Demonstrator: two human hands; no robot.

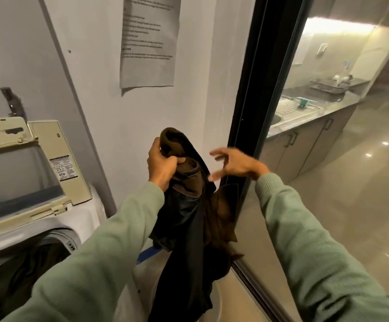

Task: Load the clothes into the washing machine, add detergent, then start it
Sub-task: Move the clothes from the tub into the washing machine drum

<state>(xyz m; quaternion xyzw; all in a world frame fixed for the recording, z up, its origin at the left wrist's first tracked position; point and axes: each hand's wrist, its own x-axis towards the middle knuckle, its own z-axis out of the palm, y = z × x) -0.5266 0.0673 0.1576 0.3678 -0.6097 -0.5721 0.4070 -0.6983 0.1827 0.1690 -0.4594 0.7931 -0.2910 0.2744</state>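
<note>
Two pale green ribbed sleeves (109, 247) fill the foreground. The left hand (163, 165) clenches the top of a hanging bundle of dark brown and black clothes (188, 219). The right hand (234, 163) is released, fingers spread just beside the bundle and apparently not touching it. The bundle hangs to the right of the white top-loading washing machine (82, 217), not yet over its drum (26, 263), where dark fabric already lies. To load it well, the right hand should probably gather the trailing ends so nothing catches the rim, then both hands swing left and lower it in. The cream lid (16, 180) stands raised against a grey wall bearing a printed paper notice (149, 43). Past a black door frame (258, 89) are a steel sink counter (298, 112) and glossy floor tiles (363, 182). No detergent shows.
</note>
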